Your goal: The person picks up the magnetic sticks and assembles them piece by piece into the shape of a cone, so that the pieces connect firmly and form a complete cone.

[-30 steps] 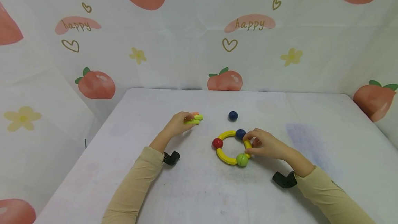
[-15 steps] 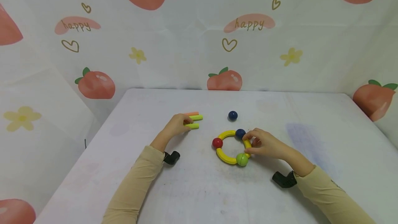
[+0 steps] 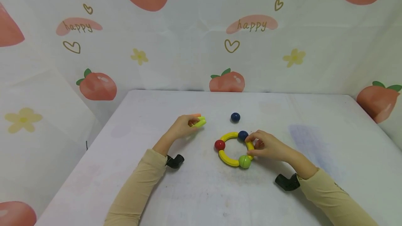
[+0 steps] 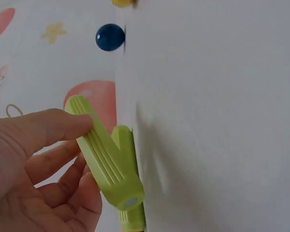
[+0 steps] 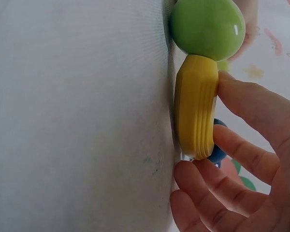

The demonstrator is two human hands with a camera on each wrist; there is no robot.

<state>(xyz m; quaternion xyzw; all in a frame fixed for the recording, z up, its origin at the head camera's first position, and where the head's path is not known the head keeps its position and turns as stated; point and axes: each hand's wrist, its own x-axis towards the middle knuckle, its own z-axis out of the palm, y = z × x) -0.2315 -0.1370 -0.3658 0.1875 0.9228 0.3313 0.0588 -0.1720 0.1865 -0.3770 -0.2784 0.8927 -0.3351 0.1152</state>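
My left hand [image 3: 183, 126] pinches a lime-green ribbed stick [image 4: 102, 154] between thumb and fingers, tilted, with a silvery dot on its end. Behind it lies a second lime-green stick [image 4: 129, 157], and an orange stick [image 3: 196, 115] shows just past the fingers. On the table, curved yellow sticks and balls form a ring: a red ball [image 3: 220, 145], a dark blue ball [image 3: 243, 135] and a green ball [image 3: 244, 162]. My right hand [image 3: 269, 144] holds the ring's right-hand yellow curved stick [image 5: 195, 106] between thumb and fingers, right beside the green ball.
A loose dark blue ball [image 3: 235, 117] sits beyond the ring. The white table [image 3: 201, 198] ends at a printed cloth backdrop [image 3: 182, 69]. A black wrist mount [image 3: 175, 161] hangs off the left sleeve and another black mount [image 3: 287, 182] off the right.
My left hand first draws the nearest lime-green stick toward me, apart from the other sticks, then tilts it and moves slightly right. My right hand and the ring stay still.
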